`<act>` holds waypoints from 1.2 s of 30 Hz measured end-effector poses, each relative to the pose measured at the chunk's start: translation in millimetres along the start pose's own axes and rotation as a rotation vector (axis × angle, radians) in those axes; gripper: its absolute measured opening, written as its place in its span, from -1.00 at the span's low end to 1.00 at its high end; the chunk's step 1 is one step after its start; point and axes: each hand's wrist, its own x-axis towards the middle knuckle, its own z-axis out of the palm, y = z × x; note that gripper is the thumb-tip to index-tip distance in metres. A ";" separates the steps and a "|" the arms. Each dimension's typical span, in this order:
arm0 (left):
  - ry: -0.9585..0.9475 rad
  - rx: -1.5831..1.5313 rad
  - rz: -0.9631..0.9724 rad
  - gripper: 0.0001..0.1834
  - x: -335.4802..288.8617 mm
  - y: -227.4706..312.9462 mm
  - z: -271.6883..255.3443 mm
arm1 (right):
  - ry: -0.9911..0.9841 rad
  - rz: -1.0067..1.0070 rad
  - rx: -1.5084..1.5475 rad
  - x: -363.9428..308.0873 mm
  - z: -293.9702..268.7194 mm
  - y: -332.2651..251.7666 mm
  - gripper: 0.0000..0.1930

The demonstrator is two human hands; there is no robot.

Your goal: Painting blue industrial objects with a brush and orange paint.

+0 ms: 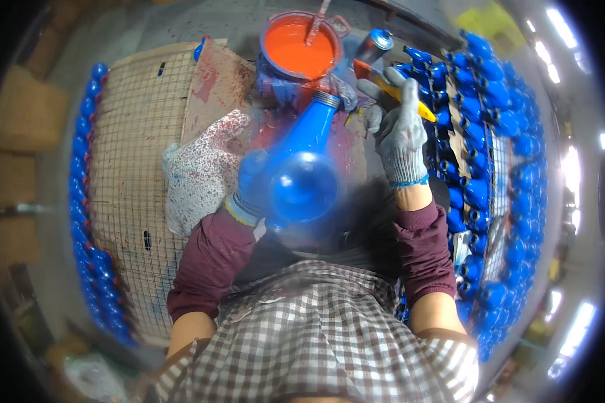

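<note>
My gloved left hand (251, 180) is wrapped round the side of a glossy blue bottle-shaped vessel (308, 138). Its round base faces me, and the threaded metal neck points away toward a pot of orange-red paint (301, 46). Between the fingers of my gloved right hand (402, 124) is a paintbrush (387, 88) with a yellow handle, its reddish tip pointing up and left near the pot. A stirring stick (316, 25) leans in the paint. Beside the left hand lies a white cloth (205, 168) speckled with red.
Many blue vessels (474, 127) stand in rows on the right, and another line of them (84, 161) runs along the far left. A wire mesh panel (138, 134) over cardboard lies on the left. Behind the brush stands a blue-topped spray can (376, 44).
</note>
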 end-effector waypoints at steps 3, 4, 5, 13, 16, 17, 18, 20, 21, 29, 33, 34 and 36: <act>-0.023 -0.091 0.069 -0.14 -8.1 11.4 8.5 | 0.128 0.088 0.169 15.2 -3.5 30.6 -0.37; -0.027 -0.055 0.139 -0.10 -6.4 16.0 21.6 | 0.121 0.095 0.168 21.1 -6.4 41.3 -0.37; -0.032 -0.018 0.209 -0.05 -5.8 19.7 28.8 | 0.164 0.136 0.248 25.8 -6.5 49.3 -0.41; -0.019 -0.265 0.143 -0.10 -18.2 25.5 -3.5 | 0.190 0.141 0.255 36.0 6.1 75.9 -0.69; 0.336 -0.124 0.369 0.10 -18.6 26.6 0.5 | 0.233 0.127 0.108 58.4 6.4 91.3 -0.70; 0.414 -0.113 0.432 0.12 -25.4 26.8 -29.7 | 0.236 0.124 0.050 66.7 9.9 97.9 -0.70; 0.441 -0.052 0.452 0.13 -21.4 26.9 -28.4 | 0.244 0.147 0.010 72.7 11.3 99.9 -0.70; 0.494 -0.008 0.487 0.13 -15.0 28.3 -4.1 | 0.245 0.159 -0.010 81.6 13.2 116.2 -0.70; 0.494 -0.009 0.485 0.13 -12.0 30.1 6.3 | 0.240 0.166 -0.034 82.2 14.8 119.2 -0.69; 0.363 -0.182 0.568 -0.17 -16.9 36.1 8.4 | 0.131 0.064 -0.296 87.7 3.2 136.1 -0.69; 0.380 -0.237 0.524 0.13 -8.4 36.9 23.4 | 0.128 0.123 -0.284 75.5 -3.1 128.0 -0.68; 0.434 -0.237 0.530 0.11 -5.6 35.5 31.6 | 0.132 0.137 -0.214 73.6 -6.7 130.0 -0.69; 0.487 -0.235 0.534 0.09 -4.7 33.6 40.4 | 0.150 0.118 -0.144 62.8 -9.7 125.3 -0.71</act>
